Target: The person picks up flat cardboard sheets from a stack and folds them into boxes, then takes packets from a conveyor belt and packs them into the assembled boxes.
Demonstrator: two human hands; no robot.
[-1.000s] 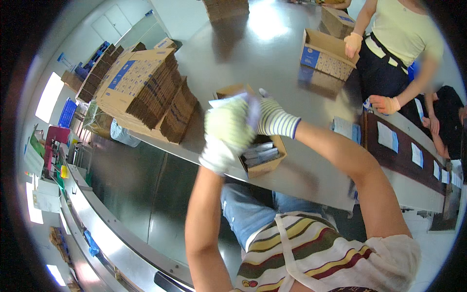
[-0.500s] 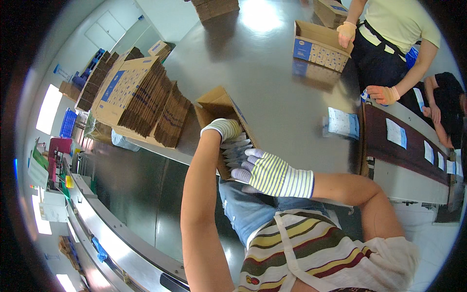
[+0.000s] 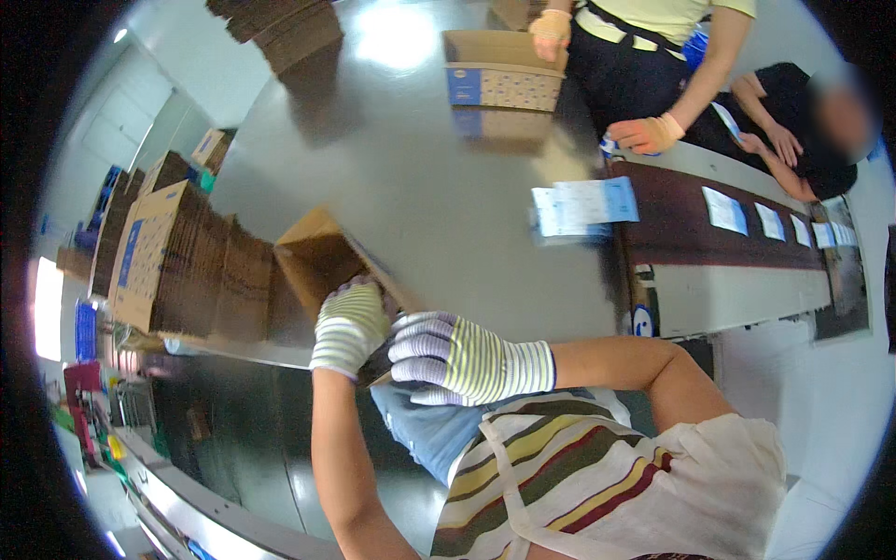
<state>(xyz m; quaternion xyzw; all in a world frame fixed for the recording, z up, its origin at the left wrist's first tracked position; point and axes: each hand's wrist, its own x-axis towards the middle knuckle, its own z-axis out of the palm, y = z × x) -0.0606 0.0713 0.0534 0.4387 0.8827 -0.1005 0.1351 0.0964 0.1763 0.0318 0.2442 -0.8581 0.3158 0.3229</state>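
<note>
At centre left, one open brown cardboard box [image 3: 306, 245] is seen; at upper centre, one blue-printed cardboard carton [image 3: 506, 88]. Inside the box, one striped-gloved left hand [image 3: 351, 325] is placed; at its rim, one half-bent, striped-gloved right hand [image 3: 469, 360]. Neither grip can be told.

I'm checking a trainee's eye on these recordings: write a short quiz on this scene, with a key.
1. True or false: the person's left hand and right hand are bare.
2. Multiple choice: what lies on the dark belt? A) bottles; B) white-and-blue packets; C) tools.
3. Fill the gap: the nearest stack of flat cartons stands to the ___ of the open carton at the left hand.

Key: 1. False, both wear striped gloves; 2. B; 3. left.
</note>
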